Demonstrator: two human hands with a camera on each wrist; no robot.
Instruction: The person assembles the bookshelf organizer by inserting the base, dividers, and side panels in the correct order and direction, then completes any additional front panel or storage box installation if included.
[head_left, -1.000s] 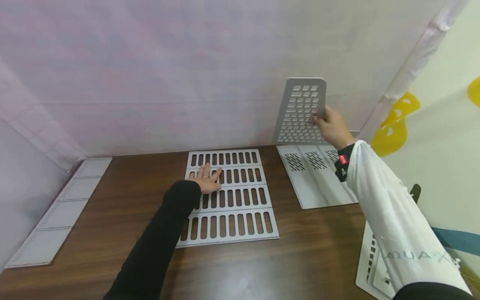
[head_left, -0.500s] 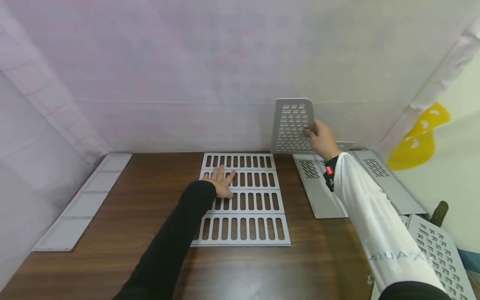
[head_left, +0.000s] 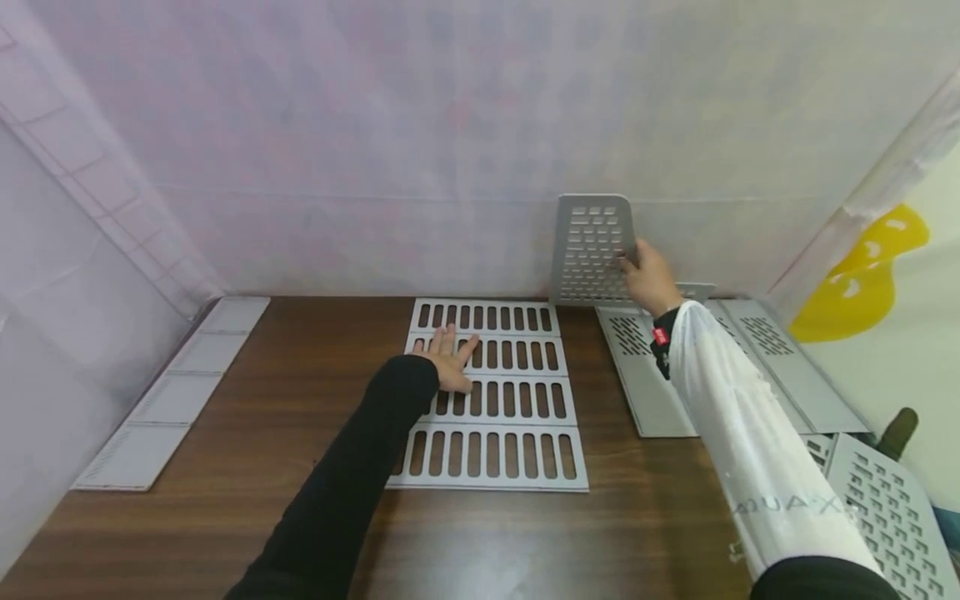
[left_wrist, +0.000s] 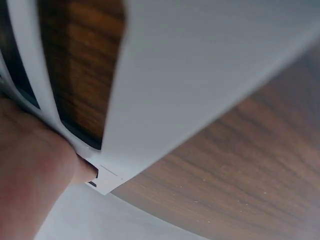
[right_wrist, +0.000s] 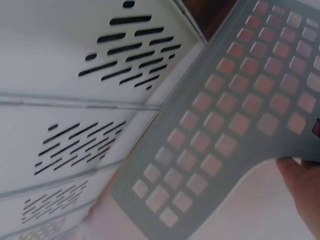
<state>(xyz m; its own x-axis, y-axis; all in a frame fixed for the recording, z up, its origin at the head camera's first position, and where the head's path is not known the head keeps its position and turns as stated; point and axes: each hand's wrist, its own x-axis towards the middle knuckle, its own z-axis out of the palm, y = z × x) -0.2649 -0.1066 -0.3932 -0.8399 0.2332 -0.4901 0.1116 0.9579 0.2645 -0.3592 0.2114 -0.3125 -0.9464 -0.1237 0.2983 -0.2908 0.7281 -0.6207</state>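
Observation:
My left hand (head_left: 447,362), in a black sleeve, rests with spread fingers on white slotted panels (head_left: 510,375) laid in rows on the wooden table (head_left: 480,546). In the left wrist view part of that hand (left_wrist: 35,175) shows beside a panel edge. My right hand (head_left: 651,279), in a white sleeve, pinches the side edge of a grey perforated panel (head_left: 592,250). The perforated panel stands nearly upright at the back of the table, before the back sheet. In the right wrist view its rows of small cutouts show, with thumb or fingers (right_wrist: 305,187) at its curved edge.
Panels with slanted slits (head_left: 660,404) lie at the right, partly under my right arm. A pale sheet (head_left: 375,167) hangs behind the table. White panels (head_left: 180,396) line the left edge. Another cutout panel (head_left: 885,508) lies at the right, near a dark green object (head_left: 897,433).
The perforated panel has moved left with my right hand, closer to the slotted panels, and its lower edge sits lower. My left hand stays on the slotted panels. The head view has shifted.

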